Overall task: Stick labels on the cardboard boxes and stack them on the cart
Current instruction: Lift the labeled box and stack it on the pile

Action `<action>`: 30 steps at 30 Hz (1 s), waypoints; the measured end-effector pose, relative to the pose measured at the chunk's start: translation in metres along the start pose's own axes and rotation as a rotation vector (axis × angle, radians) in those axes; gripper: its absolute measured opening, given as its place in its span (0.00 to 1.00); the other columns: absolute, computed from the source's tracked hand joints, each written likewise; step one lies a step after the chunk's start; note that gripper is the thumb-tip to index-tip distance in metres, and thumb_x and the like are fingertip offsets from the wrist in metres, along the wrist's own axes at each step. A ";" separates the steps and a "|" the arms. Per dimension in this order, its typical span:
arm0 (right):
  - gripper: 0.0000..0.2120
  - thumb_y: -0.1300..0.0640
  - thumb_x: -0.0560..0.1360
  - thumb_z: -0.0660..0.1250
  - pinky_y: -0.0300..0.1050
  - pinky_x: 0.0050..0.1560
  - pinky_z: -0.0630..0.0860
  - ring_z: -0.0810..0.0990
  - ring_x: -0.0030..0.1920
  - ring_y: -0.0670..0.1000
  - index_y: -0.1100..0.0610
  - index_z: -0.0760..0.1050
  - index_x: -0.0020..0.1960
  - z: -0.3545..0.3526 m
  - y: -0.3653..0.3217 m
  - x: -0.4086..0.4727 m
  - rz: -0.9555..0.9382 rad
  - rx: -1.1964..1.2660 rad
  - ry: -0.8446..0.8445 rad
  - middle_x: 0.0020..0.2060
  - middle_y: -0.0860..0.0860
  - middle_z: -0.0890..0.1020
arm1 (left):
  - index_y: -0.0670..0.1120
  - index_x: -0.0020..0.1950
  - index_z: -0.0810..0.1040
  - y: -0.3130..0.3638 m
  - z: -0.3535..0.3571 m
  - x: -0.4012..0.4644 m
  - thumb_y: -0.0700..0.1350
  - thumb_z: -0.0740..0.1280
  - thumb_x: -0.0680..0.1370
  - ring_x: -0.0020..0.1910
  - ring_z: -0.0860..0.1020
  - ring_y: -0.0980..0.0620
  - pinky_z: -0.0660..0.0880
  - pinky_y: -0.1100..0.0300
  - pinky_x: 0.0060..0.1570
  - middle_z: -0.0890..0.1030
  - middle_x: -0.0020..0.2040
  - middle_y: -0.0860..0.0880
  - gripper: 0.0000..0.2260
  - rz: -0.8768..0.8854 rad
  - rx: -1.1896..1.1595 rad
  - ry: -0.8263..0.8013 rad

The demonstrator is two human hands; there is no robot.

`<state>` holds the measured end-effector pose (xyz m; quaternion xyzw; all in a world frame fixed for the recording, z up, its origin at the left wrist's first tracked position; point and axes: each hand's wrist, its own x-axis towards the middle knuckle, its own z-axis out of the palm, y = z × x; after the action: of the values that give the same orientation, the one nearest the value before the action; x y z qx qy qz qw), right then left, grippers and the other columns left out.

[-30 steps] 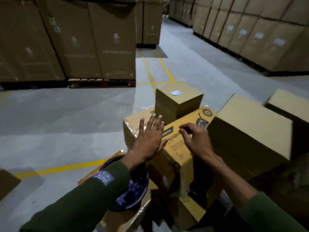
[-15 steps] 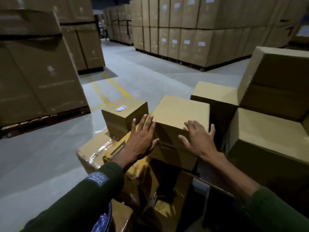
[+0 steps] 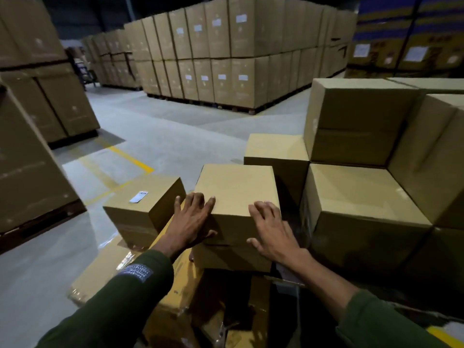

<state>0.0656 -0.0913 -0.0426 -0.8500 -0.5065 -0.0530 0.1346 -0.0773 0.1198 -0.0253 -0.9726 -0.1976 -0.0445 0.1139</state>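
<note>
Sitting at the near centre of the heap, the plain cardboard box [image 3: 236, 197] is the thing in hand: its top carries no label that shows, and it rests on a wrapped yellow carton [image 3: 180, 292] below it. The left hand [image 3: 190, 222] lies against the box's near left corner, fingers spread and nearly straight over the top edge, thumb down on the front face. The right hand [image 3: 271, 229] lies on the near right corner in the same way, fingers reaching over the top, thumb low on the front. Neither hand is curled round anything; both press flat on the cardboard, one on each side.

Just beside it to the left stands a labelled box [image 3: 143, 209], a small white label [image 3: 138, 197] stuck on its top. To the right and behind, more plain boxes [image 3: 356, 204] are stacked close, higher than the one under the hands.

By my reading the step is taking hold of the next box, either to shift it into place or to steady it for labelling; which of the two cannot be told. The next move calls for a firm squeeze from both sides and a lift clear of the neighbours, as the box sits tight among them. No cart is plainly in view, so where it must go is uncertain
</note>
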 end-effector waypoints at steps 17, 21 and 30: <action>0.39 0.53 0.67 0.79 0.55 0.53 0.82 0.65 0.75 0.56 0.55 0.67 0.74 0.019 -0.031 0.007 0.058 -0.085 0.223 0.73 0.54 0.69 | 0.41 0.80 0.50 -0.031 0.018 -0.021 0.52 0.70 0.77 0.79 0.43 0.47 0.77 0.49 0.61 0.48 0.80 0.44 0.41 0.127 -0.261 0.171; 0.39 0.52 0.67 0.79 0.54 0.52 0.83 0.65 0.75 0.55 0.55 0.67 0.73 0.014 -0.056 0.026 -0.015 -0.079 0.300 0.73 0.53 0.69 | 0.41 0.79 0.55 -0.058 0.001 -0.035 0.50 0.74 0.74 0.79 0.49 0.46 0.80 0.51 0.50 0.53 0.80 0.43 0.41 0.069 -0.206 0.243; 0.35 0.52 0.70 0.75 0.54 0.53 0.82 0.65 0.75 0.55 0.58 0.68 0.74 -0.033 -0.102 0.077 -0.198 -0.089 0.512 0.73 0.55 0.70 | 0.35 0.73 0.68 -0.125 -0.064 -0.048 0.39 0.77 0.70 0.74 0.65 0.39 0.81 0.46 0.34 0.68 0.74 0.38 0.34 0.035 -0.068 0.449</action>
<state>0.0146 0.0107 0.0246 -0.7604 -0.5339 -0.3011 0.2147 -0.1729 0.1984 0.0559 -0.9449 -0.1488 -0.2643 0.1231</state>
